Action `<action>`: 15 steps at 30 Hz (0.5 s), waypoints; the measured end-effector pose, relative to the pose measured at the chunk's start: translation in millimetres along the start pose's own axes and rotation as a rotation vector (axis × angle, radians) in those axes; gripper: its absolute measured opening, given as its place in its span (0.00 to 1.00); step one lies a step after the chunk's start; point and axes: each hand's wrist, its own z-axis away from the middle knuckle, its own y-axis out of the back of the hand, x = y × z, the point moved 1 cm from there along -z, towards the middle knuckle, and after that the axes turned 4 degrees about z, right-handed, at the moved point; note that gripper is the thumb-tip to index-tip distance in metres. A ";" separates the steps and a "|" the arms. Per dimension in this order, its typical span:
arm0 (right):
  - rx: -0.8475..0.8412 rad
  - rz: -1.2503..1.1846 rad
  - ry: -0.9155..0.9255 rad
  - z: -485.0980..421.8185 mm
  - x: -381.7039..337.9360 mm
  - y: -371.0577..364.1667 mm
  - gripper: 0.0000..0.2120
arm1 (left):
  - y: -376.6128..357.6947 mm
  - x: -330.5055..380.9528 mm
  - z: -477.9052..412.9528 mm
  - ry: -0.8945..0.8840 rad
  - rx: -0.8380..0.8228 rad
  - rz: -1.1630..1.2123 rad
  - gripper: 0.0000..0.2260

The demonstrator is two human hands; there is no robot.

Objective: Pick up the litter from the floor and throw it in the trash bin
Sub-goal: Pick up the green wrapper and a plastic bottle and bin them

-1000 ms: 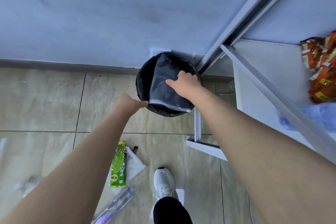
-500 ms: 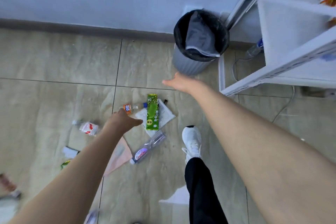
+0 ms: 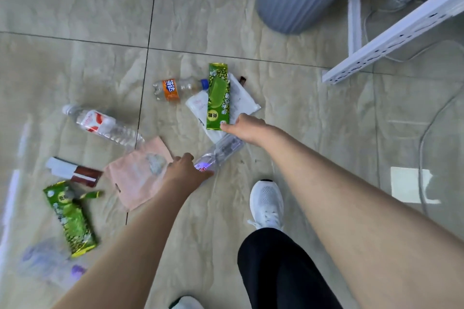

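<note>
Litter lies scattered on the tiled floor. My left hand (image 3: pixel 187 170) curls over the cap end of a clear bottle with a purple label (image 3: pixel 222 149), fingers wrapped on it. My right hand (image 3: pixel 247 128) touches the lower corner of a green ice-pop wrapper (image 3: pixel 218 93) that lies on a white paper (image 3: pixel 242 100); its fingers are hidden under the hand. The grey ribbed trash bin (image 3: pixel 296 0) with a black liner stands at the top right, well beyond both hands.
An orange-label bottle (image 3: pixel 173 88), a red-and-white-label bottle (image 3: pixel 103 124), pink paper (image 3: pixel 136 175), a white-and-brown box (image 3: pixel 72 172) and a second green wrapper (image 3: pixel 70 218) lie to the left. A white shelf frame (image 3: pixel 391 40), a cable (image 3: pixel 426 133) and my shoe (image 3: pixel 267 200) are on the right.
My view dropped from the bin down to the floor. Both hands left the bin and came down onto the litter, the left to the clear bottle and the right to the green wrapper.
</note>
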 end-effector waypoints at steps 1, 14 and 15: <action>0.017 -0.018 -0.021 -18.9 5.1 -10.6 0.29 | -13.1 -0.9 -15.5 -0.019 0.008 -0.016 0.33; 0.431 -0.342 -0.151 -177.9 -11.2 -60.7 0.32 | -70.9 -45.1 -103.6 -0.203 0.027 -0.048 0.24; 0.445 -0.333 -0.141 -183.5 -13.8 -60.6 0.29 | -66.1 -50.5 -103.8 -0.196 0.019 -0.010 0.22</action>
